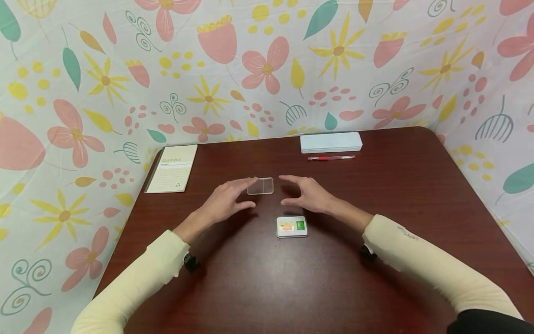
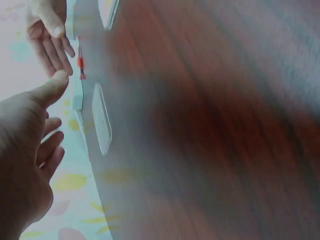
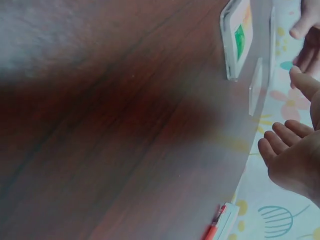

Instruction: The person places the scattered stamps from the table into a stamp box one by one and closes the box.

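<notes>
A clear, shallow plastic piece (image 1: 267,187), rectangular with a line across its middle, lies flat on the table between the two hands. My left hand (image 1: 221,203) is just left of it, fingers extended and thumb apart. In the head view its fingertips overlap the piece's upper left edge; the left wrist view shows the hand above the table. To the right, my right hand (image 1: 313,195) hovers with fingers and thumb spread, holding nothing. Nearer me lies a small white flat case (image 1: 291,227) with an orange-yellow picture and a green patch; neither hand touches it.
A Gambit notepad (image 1: 173,169) lies at the table's far left corner. Toward the back right are a pale blue pencil case (image 1: 331,142) and a red pen (image 1: 331,158). A flower-patterned cloth (image 1: 267,69) hangs behind the dark wooden table (image 1: 250,287).
</notes>
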A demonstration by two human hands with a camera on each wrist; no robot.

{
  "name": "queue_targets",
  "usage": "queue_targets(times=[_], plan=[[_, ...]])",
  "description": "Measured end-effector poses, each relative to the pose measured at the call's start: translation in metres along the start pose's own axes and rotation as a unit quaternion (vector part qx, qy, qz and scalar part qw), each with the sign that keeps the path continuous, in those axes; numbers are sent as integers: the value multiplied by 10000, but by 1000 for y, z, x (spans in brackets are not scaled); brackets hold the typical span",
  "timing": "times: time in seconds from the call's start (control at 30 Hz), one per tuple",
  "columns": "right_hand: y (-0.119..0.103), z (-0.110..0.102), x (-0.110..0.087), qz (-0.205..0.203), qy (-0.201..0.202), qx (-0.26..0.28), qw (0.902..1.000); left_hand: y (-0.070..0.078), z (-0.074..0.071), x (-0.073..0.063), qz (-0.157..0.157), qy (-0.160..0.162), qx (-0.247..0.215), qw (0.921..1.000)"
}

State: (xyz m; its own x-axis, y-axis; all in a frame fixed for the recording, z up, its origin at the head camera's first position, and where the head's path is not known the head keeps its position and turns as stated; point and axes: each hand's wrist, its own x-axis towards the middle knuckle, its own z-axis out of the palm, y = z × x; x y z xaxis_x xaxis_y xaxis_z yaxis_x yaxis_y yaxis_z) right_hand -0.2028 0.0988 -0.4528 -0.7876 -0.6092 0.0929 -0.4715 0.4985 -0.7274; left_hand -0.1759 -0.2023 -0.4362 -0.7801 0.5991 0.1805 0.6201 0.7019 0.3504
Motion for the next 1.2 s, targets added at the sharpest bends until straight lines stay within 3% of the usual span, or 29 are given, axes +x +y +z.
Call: queue_targets(times=[0.17,0.37,0.83,1.2], plan=[[2,10,11,-50,-128,-263,9996,-11,0,3,-397,60,333,9986],[4,16,24,-101,51,-408,9991,-21,4,8,-725,-43,538,9959],[16,24,52,70,201,-833,9963,-40,14,16,-957,-212,663,9930],[19,32,57,140,211,-1123,9934,-41,19,19,-999,-374,648,9922]])
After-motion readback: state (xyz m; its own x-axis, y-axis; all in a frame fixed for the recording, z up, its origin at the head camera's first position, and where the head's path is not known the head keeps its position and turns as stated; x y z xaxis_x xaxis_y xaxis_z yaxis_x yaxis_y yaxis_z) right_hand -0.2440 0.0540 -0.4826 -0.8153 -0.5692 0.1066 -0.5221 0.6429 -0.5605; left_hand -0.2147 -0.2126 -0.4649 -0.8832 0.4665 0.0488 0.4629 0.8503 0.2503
